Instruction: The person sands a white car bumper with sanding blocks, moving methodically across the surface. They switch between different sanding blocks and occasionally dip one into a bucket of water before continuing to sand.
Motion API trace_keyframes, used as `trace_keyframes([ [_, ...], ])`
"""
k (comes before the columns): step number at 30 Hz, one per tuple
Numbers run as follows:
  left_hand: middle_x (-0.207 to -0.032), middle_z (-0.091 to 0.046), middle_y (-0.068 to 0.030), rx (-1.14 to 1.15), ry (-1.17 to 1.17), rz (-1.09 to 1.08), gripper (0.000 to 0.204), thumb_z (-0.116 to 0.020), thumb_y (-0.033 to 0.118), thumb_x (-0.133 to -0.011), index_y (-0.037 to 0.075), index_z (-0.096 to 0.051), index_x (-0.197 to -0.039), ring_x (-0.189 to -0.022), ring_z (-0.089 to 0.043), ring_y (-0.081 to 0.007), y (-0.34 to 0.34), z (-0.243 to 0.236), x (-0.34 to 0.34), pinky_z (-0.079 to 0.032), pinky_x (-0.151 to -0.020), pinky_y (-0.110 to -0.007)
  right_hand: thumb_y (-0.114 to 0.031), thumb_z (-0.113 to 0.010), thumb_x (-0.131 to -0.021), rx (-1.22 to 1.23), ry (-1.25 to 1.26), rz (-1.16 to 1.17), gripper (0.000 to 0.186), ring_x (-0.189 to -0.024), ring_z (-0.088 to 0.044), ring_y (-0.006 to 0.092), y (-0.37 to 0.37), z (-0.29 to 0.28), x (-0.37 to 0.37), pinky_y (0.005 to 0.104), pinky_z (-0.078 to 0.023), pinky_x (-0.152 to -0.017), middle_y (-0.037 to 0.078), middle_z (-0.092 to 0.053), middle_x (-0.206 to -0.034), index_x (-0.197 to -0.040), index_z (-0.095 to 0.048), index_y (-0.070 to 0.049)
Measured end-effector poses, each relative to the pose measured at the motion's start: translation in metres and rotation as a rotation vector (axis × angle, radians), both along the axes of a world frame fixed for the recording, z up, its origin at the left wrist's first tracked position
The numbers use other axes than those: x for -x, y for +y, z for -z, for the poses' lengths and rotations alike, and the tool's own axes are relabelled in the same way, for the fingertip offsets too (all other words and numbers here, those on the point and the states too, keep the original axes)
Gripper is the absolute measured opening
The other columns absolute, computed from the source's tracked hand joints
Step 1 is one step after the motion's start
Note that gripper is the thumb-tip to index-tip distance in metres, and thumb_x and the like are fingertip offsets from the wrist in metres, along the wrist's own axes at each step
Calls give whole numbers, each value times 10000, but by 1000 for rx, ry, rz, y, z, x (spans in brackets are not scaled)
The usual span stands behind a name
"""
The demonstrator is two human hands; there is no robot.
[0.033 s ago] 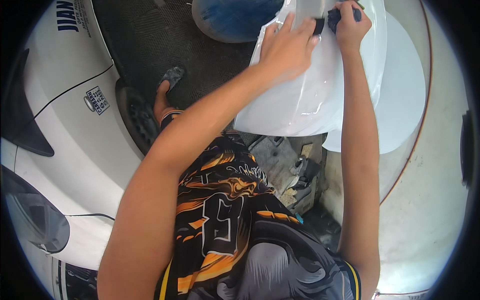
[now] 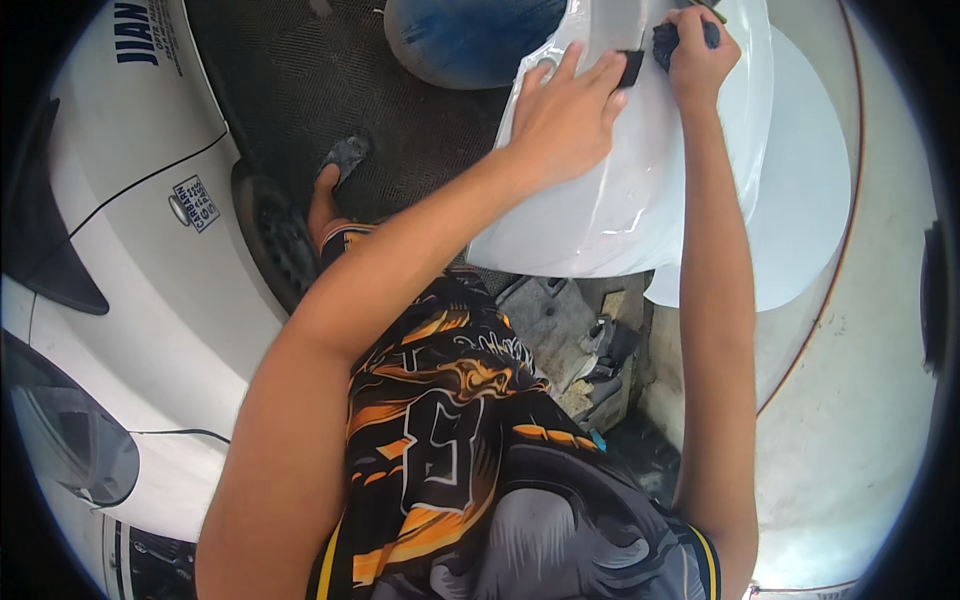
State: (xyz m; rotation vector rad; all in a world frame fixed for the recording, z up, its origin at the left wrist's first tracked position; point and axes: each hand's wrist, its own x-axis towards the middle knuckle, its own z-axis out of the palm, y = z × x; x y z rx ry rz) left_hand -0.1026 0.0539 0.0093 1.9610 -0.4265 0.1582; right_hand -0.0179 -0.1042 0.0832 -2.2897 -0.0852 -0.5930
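A glossy white curved panel (image 2: 570, 225) fills the upper middle. My left hand (image 2: 562, 115) lies on it with fingers spread, its fingertips touching a small black rectangular piece (image 2: 631, 70) at the lower end of a greyish strip. To the right of that, my right hand (image 2: 703, 62) is closed on a crumpled dark cloth (image 2: 663, 48) against the panel. A thin greenish item shows just above that hand, too small to make out.
A white car (image 2: 110, 260) runs along the left. A blue rounded object (image 2: 460, 35) stands above my sandalled foot (image 2: 345, 160). A flat white piece (image 2: 800, 200) lies under the panel, beside a large pale curved surface (image 2: 850, 400). Grey scraps (image 2: 545, 310) sit lower middle.
My left hand and the black piece have shifted a little down and toward me. My right hand and the panel sit very slightly lower in view.
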Motion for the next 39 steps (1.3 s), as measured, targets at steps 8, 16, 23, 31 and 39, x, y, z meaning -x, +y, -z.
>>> trace_keyframes([
  [8, -1497, -557, -134, -41, 44, 34, 470, -411, 317, -1095, 71, -497, -1486, -1494, -382, -353, 0, -6, -5, -321, -1139, -571, -189, -591, -926, -60, 1, 2, 273, -641, -538, 129, -3, 3, -7, 307, -430, -612, 45, -597, -673, -723, -586, -6],
  [16, -1566, -507, -82, 153, 160, 52, 522, -380, 360, -1100, 136, -434, -1568, -1528, -323, -361, -13, 11, -19, -302, -1161, -577, -164, -588, -937, -75, 11, -34, 262, -627, -532, 117, -1, 5, -9, 298, -430, -594, 32, -596, -674, -719, -580, -19],
  [23, -1516, -538, -139, 38, 112, 34, 479, -385, 345, -1096, 141, -494, -1517, -1463, -414, -403, -10, 7, -16, -354, -1116, -570, -159, -583, -938, -54, 7, -15, 259, -642, -531, 104, -1, 5, -8, 292, -427, -599, 19, -600, -675, -716, -575, -25],
  [31, -866, -667, -82, 573, 370, -42, 437, -574, 235, -1053, 74, -572, -1459, -715, -593, -174, 3, 34, -80, -515, -724, -329, -166, -585, -925, -41, -18, -44, 256, -643, -515, 111, -4, 9, -12, 289, -411, -612, 21, -591, -671, -709, -568, -29],
  [39, -1369, -648, -152, 505, 438, 94, 422, -503, 279, -1053, 16, -609, -1364, -1290, -582, -348, 6, 18, -50, -424, -1076, -490, -163, -590, -912, -3, 15, -14, 249, -646, -518, 117, -4, 7, -8, 302, -418, -620, 26, -593, -669, -710, -574, -17],
])
